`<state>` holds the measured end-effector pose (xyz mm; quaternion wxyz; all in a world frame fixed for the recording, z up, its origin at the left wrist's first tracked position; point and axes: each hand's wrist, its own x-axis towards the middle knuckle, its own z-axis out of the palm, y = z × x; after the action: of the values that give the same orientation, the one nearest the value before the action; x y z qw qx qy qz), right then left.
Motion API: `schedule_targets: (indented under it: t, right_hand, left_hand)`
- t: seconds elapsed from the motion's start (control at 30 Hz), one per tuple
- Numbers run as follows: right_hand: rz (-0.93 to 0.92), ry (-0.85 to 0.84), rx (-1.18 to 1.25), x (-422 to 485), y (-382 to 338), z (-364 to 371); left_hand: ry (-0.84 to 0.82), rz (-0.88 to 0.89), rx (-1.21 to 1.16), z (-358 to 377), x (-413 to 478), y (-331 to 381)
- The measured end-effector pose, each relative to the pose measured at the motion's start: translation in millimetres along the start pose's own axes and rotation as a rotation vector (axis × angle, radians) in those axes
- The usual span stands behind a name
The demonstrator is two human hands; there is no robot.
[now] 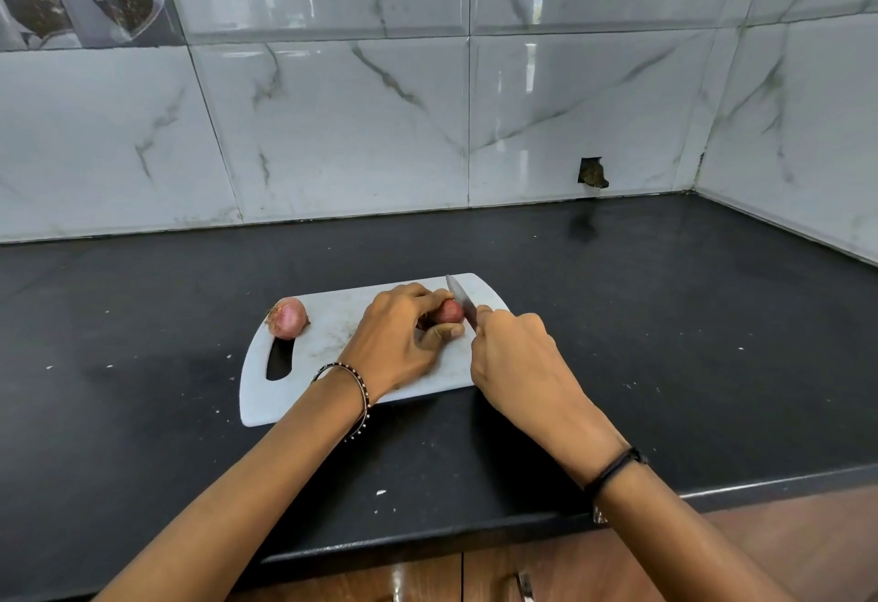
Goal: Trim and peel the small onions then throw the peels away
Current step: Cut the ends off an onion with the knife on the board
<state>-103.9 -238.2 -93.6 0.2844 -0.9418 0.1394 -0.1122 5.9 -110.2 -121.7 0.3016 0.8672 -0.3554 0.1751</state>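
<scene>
A white cutting board (332, 335) lies on the black counter. My left hand (404, 340) pinches a small reddish onion (450, 311) between fingers and thumb on the board's right part. My right hand (518, 354) grips a knife; its handle is hidden in my fist. The knife's blade (462, 300) stands against the right end of that onion. A second small onion (287, 317), pink with its dry skin on, rests at the board's left edge above the handle slot.
The black counter (665, 340) runs to a marble-tiled wall behind and to a corner at the right. Small white crumbs dot the counter. A broken hole (591, 172) shows in the tile near the corner. Wooden cabinet fronts sit below the counter's front edge.
</scene>
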Motion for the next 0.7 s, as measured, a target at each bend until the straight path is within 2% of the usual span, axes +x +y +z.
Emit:
schedule_targets:
  t: [0.2, 0.4, 0.7]
  right_hand:
    - [-0.022, 0.005, 0.062, 7.6, -1.7, 0.2]
    - [-0.025, -0.027, -0.028, 5.2, -4.6, 2.8]
    - [0.003, -0.029, -0.040, -7.7, -6.1, -3.0]
  left_hand:
    - [0.008, 0.015, 0.013, -0.2, 1.9, 1.6]
    - [0.010, 0.005, 0.009, 1.0, 0.8, 2.5]
    - [-0.007, 0.011, 0.018, 0.4, -1.3, 6.4]
